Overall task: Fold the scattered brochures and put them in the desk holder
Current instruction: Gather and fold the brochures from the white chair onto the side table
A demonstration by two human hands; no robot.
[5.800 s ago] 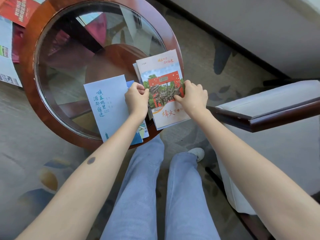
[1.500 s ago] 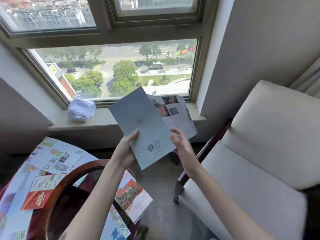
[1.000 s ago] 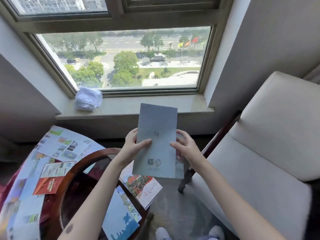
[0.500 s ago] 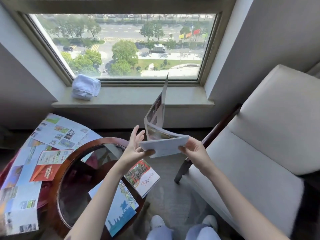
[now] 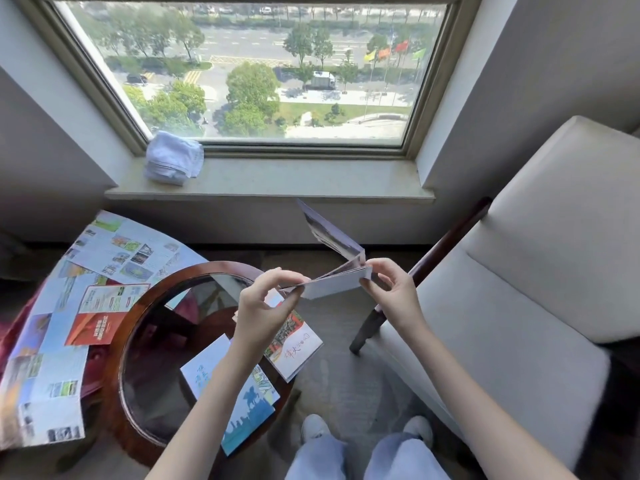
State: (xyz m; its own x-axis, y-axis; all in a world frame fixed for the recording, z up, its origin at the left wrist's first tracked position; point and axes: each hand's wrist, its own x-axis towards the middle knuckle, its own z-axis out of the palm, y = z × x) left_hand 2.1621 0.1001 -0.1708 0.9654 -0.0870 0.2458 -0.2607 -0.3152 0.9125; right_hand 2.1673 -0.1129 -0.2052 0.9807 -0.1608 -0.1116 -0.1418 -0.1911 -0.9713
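Note:
I hold a pale grey brochure in the air above the table's right side, nearly flat, with one panel still sticking up. My left hand pinches its left end and my right hand pinches its right end. On the round glass table lie a folded red-and-white brochure and a folded blue brochure, both partly under my left arm. A large unfolded brochure and a red leaflet lie to the left. No desk holder is in view.
A cream armchair with dark wooden arms stands at the right. A window sill runs along the back, with a folded white towel on its left end. My shoes and legs are below, on the carpet.
Since the earliest frame I lifted the grey brochure off the table. In the last second I turned it from upright to nearly flat, and its raised panel has dropped lower.

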